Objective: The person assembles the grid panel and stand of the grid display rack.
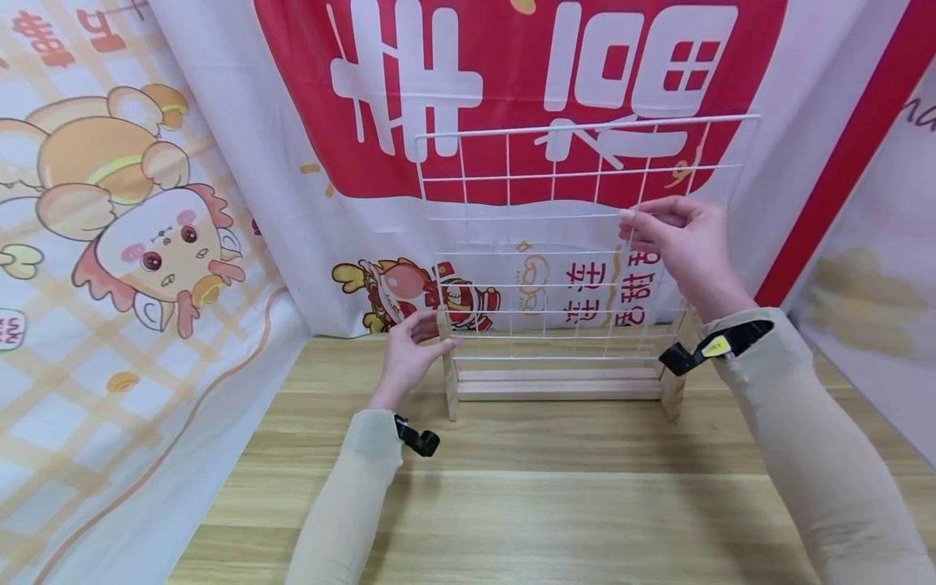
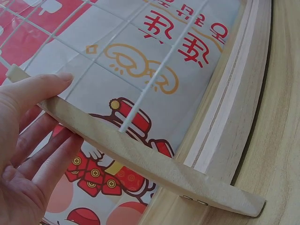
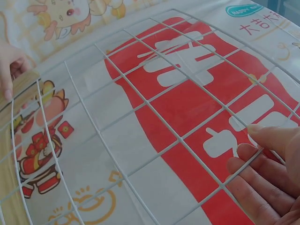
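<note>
A white wire grid [image 1: 585,126] stands upright in a wooden stand, its lower part between two wooden side posts. My left hand [image 1: 411,353] holds the left post [image 1: 451,390], thumb in front and fingers behind, as the left wrist view shows along the pale wood [image 2: 140,157]. Higher up on the right side, my right hand [image 1: 691,248] pinches a wire of the grid between thumb and fingers. From the right wrist, the fingers [image 3: 262,185] lie by a wire crossing. Pale wooden crossbars [image 1: 559,392] join the posts at the bottom.
The stand rests on a wood-grain table [image 1: 541,504]. Close behind hangs a white cloth [image 1: 395,231] with red and white printed characters. Another printed cloth [image 1: 241,390] borders the table on the left, and a pale panel [image 1: 870,357] on the right.
</note>
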